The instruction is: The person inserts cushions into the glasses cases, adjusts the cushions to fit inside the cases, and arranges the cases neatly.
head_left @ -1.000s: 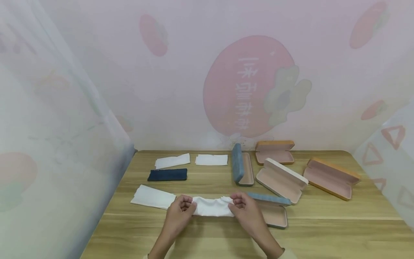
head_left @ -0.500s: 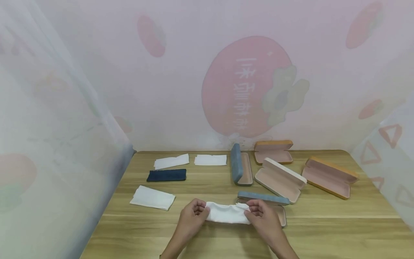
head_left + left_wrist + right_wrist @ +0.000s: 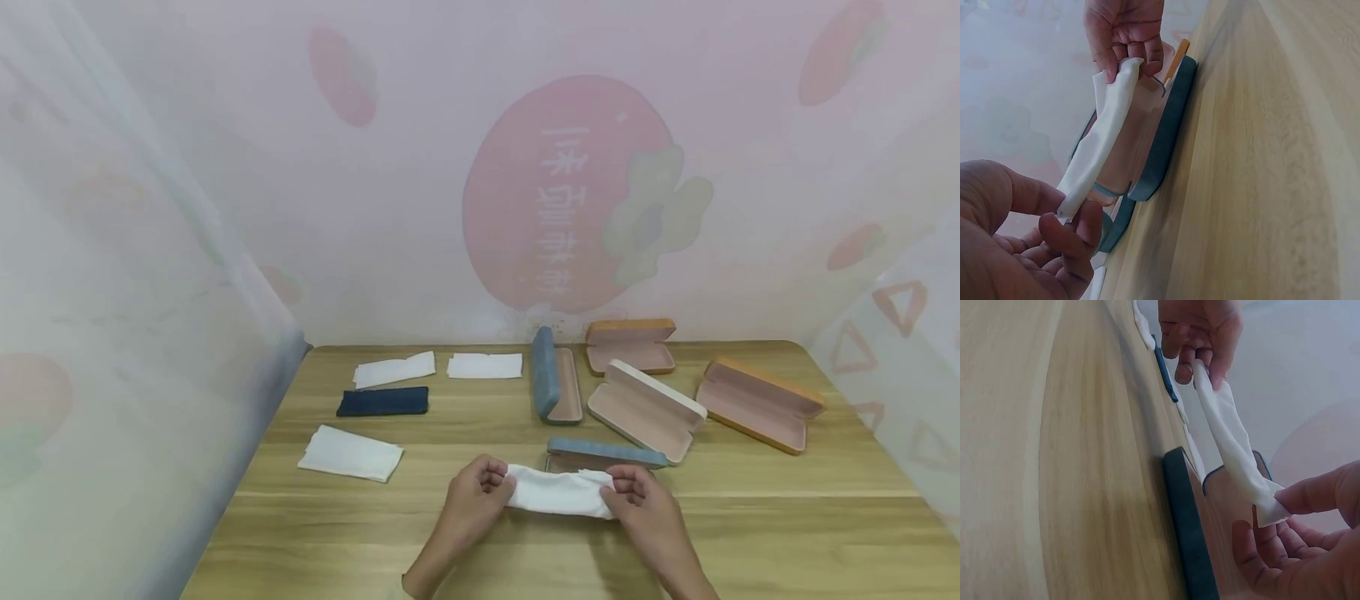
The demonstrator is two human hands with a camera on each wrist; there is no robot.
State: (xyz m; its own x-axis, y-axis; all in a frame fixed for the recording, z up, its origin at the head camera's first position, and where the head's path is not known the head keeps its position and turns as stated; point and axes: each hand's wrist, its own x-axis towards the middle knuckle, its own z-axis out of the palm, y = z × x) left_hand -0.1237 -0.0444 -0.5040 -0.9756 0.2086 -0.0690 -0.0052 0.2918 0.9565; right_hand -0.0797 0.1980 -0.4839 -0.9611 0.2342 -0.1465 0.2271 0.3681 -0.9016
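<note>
Left grip, right grip, cloth between

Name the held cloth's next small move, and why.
Probably ease the white cloth right, over the nearest blue case: the left hand and right hand pinch its ends, and in the head view it overlaps that open case but reaches past the case's left end.

Held white cloth now farther right

From here, the wood-grain table carries one navy cloth and three white cloths, folded, between nine and eleven o'clock of its middle. Open cases, blue, orange and cream, spread from twelve to three.
</note>
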